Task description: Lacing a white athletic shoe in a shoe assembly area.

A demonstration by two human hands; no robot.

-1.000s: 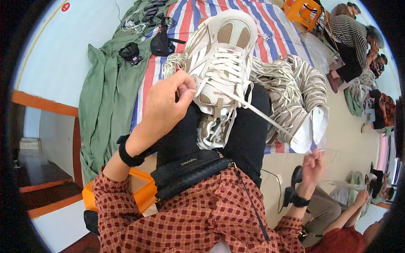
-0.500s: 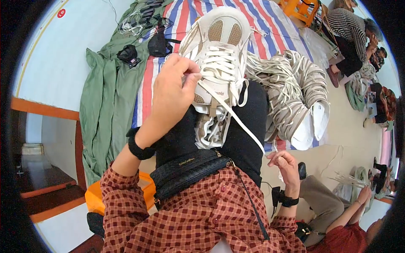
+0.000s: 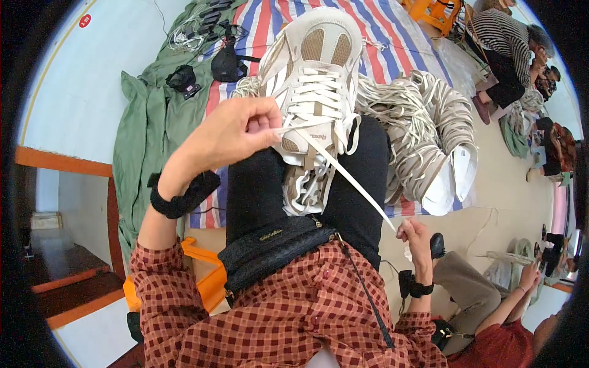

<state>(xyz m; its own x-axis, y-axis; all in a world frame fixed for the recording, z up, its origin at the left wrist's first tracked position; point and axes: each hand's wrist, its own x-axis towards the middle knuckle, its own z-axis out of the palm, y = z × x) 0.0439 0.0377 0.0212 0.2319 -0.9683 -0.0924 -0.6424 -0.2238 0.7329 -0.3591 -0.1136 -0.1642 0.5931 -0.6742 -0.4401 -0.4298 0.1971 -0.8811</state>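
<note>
Since a moment ago the left hand (image 3: 230, 138) has dropped lower and swung left of the white sneaker (image 3: 316, 92), while the right hand (image 3: 416, 232) has come up nearer the knee, so the white lace (image 3: 350, 178) now runs in a taut slant between them. The left fingers (image 3: 261, 126) are pinched shut on the lace end just beside the shoe's eyelets; the right fingers are curled closed around the lace's lower end. The sneaker rests toe-away on the person's black-trousered lap, above a black waist bag (image 3: 276, 248).

Just right of the shoe a big heap of loose white laces (image 3: 423, 135) spills over the striped cloth (image 3: 380, 30) on the floor, crowding that side. To the far left lies a green cloth (image 3: 144, 135) with small black items (image 3: 183, 78) on it. Another person in a red top (image 3: 497, 343) sits near right, close to the right wrist, and more people sit at the far right edge. The pale floor (image 3: 503, 184) between the heap and those people lies open; on the left an orange-edged step (image 3: 61, 162) bounds the space.
</note>
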